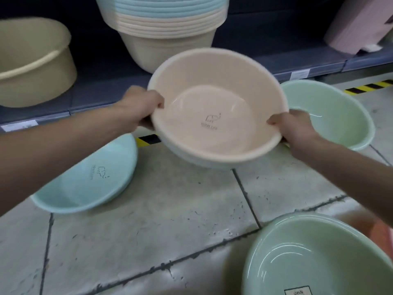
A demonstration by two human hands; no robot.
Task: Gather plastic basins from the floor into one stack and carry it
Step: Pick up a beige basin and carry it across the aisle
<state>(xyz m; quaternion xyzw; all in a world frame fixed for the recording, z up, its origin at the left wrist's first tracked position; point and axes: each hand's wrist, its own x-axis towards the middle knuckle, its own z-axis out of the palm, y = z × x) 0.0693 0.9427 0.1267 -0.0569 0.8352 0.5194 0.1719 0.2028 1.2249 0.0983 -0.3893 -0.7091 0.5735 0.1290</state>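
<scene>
**Cream basin held above the tiled floor**

At far left a beige tub [32, 60] is seen on the low shelf [89, 99]. Below it, a pale blue basin [89, 179] lies tilted on the floor [148, 220], partly hidden by the left forearm. The left hand [140, 107] is closed on the rim of the cream basin [214, 107], its grip pinching the edge. The basin is held in the air, tipped toward the camera (a small logo is printed inside). Behind it a stack of nested basins [163, 24] stands on the shelf. The right hand [295, 126] is clamped on the opposite rim. Two green basins are seen on the floor, one beyond that hand [336, 111], one at lower right [323, 258].
</scene>
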